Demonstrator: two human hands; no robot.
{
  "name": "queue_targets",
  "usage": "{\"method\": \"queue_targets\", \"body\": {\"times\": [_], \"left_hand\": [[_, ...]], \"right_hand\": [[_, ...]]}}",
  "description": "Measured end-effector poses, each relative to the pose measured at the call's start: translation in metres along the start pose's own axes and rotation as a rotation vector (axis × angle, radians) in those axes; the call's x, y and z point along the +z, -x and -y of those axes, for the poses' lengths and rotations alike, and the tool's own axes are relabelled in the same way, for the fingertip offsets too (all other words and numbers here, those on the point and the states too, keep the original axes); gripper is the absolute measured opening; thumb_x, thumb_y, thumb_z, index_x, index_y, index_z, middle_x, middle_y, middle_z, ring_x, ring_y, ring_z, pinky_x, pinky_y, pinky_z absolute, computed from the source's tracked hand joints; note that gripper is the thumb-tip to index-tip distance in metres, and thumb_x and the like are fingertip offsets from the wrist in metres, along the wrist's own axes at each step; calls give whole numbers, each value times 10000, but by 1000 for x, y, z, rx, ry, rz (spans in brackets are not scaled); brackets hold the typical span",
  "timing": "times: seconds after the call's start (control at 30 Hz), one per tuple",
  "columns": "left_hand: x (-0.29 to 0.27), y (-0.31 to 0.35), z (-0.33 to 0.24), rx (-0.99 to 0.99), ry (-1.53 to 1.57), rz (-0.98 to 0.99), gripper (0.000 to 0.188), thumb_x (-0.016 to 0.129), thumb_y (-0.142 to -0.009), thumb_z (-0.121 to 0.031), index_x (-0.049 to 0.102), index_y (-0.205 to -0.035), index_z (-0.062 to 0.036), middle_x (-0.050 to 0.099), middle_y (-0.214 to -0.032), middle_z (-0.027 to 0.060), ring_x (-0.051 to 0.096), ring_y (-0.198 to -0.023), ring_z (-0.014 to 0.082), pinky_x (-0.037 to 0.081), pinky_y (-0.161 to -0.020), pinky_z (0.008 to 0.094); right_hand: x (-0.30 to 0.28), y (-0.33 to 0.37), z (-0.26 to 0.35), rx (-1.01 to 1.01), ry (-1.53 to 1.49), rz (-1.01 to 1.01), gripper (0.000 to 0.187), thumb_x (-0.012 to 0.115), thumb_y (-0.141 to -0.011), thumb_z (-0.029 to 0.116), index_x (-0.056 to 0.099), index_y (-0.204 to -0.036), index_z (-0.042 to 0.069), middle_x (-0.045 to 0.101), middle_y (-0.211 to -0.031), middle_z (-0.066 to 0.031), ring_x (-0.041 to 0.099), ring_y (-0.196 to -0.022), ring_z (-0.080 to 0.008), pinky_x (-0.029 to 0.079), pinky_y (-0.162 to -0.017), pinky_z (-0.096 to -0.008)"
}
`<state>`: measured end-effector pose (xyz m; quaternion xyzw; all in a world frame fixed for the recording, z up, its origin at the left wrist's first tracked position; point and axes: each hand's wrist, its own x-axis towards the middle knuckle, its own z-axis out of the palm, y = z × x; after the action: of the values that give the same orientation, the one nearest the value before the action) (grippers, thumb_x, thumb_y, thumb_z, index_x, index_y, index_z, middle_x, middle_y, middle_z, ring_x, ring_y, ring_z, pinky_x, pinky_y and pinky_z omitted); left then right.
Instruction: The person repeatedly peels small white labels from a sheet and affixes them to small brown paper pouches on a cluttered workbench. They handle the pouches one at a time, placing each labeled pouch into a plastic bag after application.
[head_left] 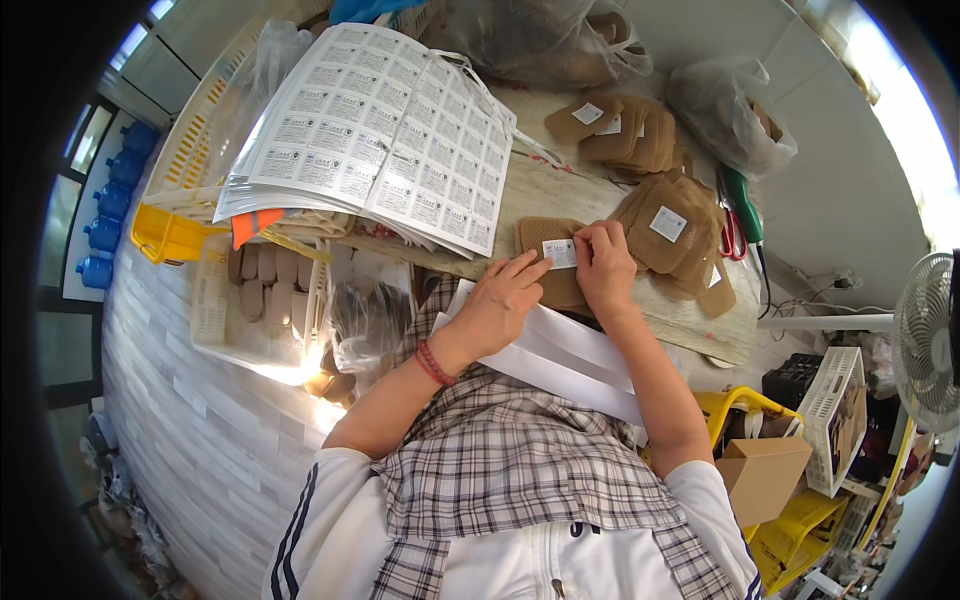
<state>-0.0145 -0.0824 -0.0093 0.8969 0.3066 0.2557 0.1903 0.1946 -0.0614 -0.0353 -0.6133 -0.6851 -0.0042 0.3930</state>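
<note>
I sit at a pale, worn wooden table [540,190] over a grey plank floor [180,400]. Sheets [360,130] of printed labels spread across its left part; at the right are piles of brown pads [675,225], with red-handled scissors [733,235] beyond them. Blue bottles [103,234] line the far left, and a fan [927,340] stands at the far right near yellow crates [800,545].

In front of me, at the table's near edge, a brown pad [545,233] lies between my hands, a white label [558,254] on it. My left hand [500,305] has its fingers loosely bent, tips at the label's left end. My right hand [605,270] draws thumb and fingers together at its right end. Whether either grasps the label or only presses it, I cannot tell.
</note>
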Motion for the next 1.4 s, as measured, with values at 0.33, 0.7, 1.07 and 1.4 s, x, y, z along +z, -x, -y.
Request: {"method": "queue_targets", "body": {"times": [0.33,0.7,1.07,1.4], "left_hand": [[1,7,5,-27,2,25,71,566,-872,-64,598,-849,-5,506,-1408,260,442,-1345,436,375,-1079,494],[-12,10,-12,-107,151,-58,61,625,-851,-54,654,-840,-1,547,-856,108,569,-886,310,467,-790,404],[-25,41,-1,-191,227,-90,150,664,-845,-62,694,-983,-11,642,-881,133,625,-826,313,498,-735,387],[-20,43,4,-390,394,-31,111,677,-859,-57,692,-944,12,666,-836,123,649,-771,248,500,-700,337]], "right_hand": [[-42,-3,-5,175,-143,-114,117,646,-898,42,563,-980,57,664,-835,-143,671,-706,-331,541,-625,-393],[-90,13,12,94,75,126,534,708,-865,117,515,-1358,54,596,-1319,-186,615,-1136,-372,505,-938,-437],[-48,72,62,86,-217,343,184,766,-782,104,738,-963,122,693,-893,-43,654,-793,-253,518,-712,-351],[-35,77,71,-86,-189,60,167,783,-726,44,733,-872,107,695,-903,-32,659,-796,-234,528,-700,-337]]}}
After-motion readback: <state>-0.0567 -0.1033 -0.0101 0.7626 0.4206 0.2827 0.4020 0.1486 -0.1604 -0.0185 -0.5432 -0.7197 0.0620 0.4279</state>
